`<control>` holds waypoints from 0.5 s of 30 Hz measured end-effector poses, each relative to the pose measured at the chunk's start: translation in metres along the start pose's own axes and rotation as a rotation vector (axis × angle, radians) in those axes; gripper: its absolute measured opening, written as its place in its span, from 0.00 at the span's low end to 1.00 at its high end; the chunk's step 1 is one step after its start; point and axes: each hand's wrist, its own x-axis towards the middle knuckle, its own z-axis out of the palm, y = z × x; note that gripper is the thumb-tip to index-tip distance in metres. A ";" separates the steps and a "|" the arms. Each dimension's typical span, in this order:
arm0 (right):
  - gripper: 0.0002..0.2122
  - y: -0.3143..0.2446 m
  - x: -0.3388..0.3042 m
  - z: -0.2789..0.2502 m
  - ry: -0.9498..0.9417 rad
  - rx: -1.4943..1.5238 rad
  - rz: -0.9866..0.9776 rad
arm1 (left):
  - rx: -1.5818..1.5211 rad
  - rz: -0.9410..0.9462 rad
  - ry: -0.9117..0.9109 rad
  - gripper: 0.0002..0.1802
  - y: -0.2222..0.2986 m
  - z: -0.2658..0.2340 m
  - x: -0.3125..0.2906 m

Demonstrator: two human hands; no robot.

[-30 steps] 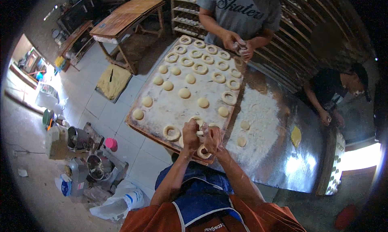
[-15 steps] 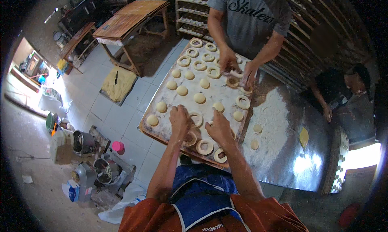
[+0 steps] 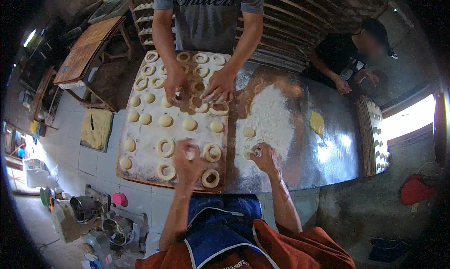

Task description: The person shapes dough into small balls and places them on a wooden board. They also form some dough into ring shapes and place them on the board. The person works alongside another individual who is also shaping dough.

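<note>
A floured wooden board (image 3: 146, 157) carries rows of pale dough balls (image 3: 165, 121) and flattened dough rings (image 3: 166, 140). Over its near part is my left hand (image 3: 189, 163), smeared by motion, with a bit of pale dough showing by its fingers; whether it grips that I cannot make out. To the right, on the flour-dusted metal table (image 3: 304, 161), my right hand (image 3: 267, 158) pinches the edge of a small dough disc (image 3: 248, 154). Another dough disc (image 3: 248, 132) lies just beyond it in the flour (image 3: 272, 110).
Across the board a co-worker in a grey shirt (image 3: 206, 21) has both hands (image 3: 219, 86) among the far rings. A second person (image 3: 328, 58) stands at the table's far right. A yellow dough piece (image 3: 317, 123) lies on the metal. Left are a wooden table (image 3: 86, 44) and a dough slab (image 3: 96, 135).
The view has turned, bringing more of the metal table in. My right hand has left the board for the dough disc in the flour. My left hand remains above the board's near part.
</note>
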 end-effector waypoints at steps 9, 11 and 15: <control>0.25 -0.018 -0.011 -0.016 0.040 1.143 0.246 | -0.432 -0.330 -0.469 0.18 0.060 0.122 -0.042; 0.27 -0.021 -0.010 -0.031 -0.035 1.183 0.249 | -0.431 -0.391 -0.474 0.16 0.077 0.121 -0.040; 0.29 0.000 0.004 -0.059 -0.481 1.329 0.207 | -0.819 -0.562 -0.481 0.19 0.083 0.129 -0.049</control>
